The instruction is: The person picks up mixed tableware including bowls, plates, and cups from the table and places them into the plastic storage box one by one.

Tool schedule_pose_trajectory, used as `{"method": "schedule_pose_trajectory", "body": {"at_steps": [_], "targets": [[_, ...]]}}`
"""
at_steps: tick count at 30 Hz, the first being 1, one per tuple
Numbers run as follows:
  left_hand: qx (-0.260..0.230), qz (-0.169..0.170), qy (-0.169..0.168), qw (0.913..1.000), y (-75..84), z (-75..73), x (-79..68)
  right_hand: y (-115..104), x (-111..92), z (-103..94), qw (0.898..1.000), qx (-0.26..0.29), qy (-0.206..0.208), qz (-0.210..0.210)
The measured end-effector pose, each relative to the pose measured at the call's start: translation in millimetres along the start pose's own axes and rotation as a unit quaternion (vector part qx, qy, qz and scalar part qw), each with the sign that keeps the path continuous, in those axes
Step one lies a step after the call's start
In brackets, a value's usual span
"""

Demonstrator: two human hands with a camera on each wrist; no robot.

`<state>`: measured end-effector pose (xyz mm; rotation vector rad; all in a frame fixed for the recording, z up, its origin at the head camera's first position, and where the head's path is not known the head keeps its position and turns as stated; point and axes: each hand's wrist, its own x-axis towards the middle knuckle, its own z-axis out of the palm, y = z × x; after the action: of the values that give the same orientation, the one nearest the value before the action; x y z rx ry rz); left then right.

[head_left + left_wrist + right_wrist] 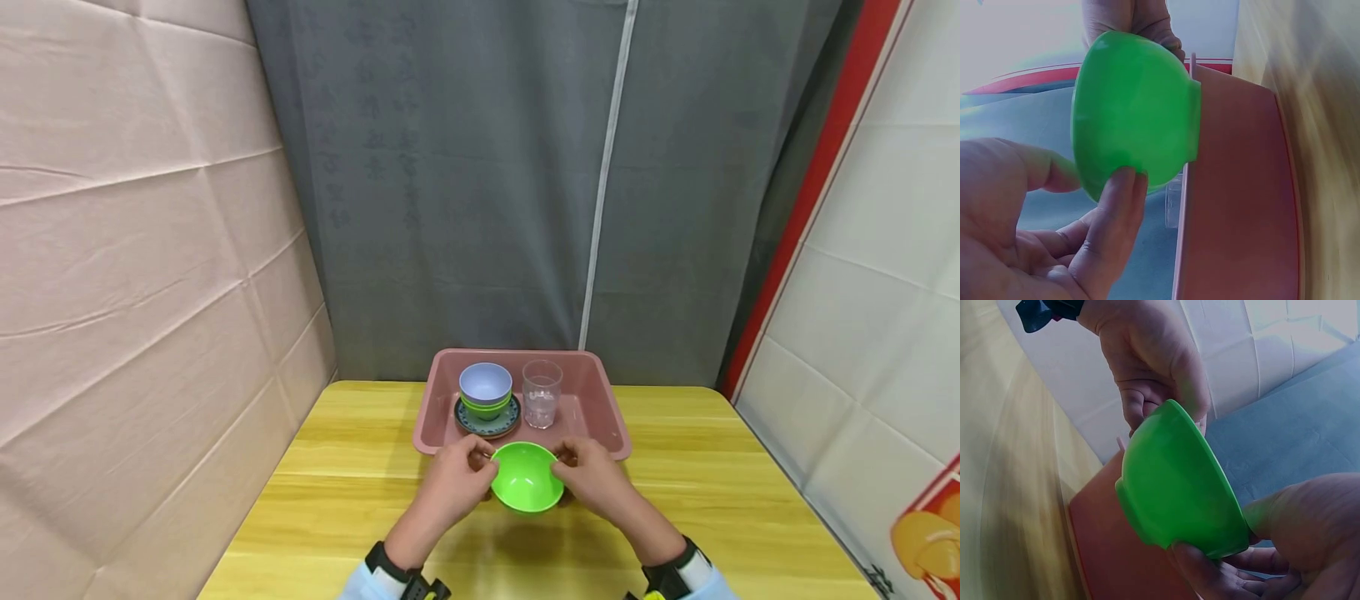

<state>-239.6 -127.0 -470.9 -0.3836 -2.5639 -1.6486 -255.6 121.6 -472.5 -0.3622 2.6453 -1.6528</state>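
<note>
Both hands hold a bright green bowl between them, raised above the wooden table in front of the pink tray. My left hand pinches its left rim, thumb at the rim and fingers under the side, as the left wrist view shows. On the opposite side my right hand grips the rim the same way, with fingertips against the outer wall. The bowl's inside faces up toward the head camera. Behind it, inside the tray, a blue bowl sits stacked on green bowls.
The pink tray stands at the table's far edge. Under the stacked bowls lies a dark patterned plate; to their right is a clear glass. A grey curtain hangs behind the wooden table, with pale sheets on both sides.
</note>
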Motion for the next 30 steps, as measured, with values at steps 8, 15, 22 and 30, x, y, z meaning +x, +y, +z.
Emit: {"method": "schedule_pose_trajectory", "body": {"at_steps": [8, 15, 22, 30], "targets": [[0.014, -0.010, 0.015, 0.9997, 0.1, 3.2, 1.8, -2, -3, 1.9, 1.000, 0.018, 0.013, -0.001], [0.062, 0.003, 0.030, 0.9976, -0.1, -2.1, 6.1, -5, -9, -2.4, 1.000, 0.018, 0.018, 0.011], [0.080, 0.003, 0.057, 0.9951, -0.3, -19.7, 14.1, 5, -22, -33.8, 0.996, -0.045, 0.070, 0.027], [0.100, -0.010, 0.078, 0.9919, -4.6, -49.6, 24.8, 30, -39, -87.2, 0.956, -0.248, 0.158, 0.008]]}}
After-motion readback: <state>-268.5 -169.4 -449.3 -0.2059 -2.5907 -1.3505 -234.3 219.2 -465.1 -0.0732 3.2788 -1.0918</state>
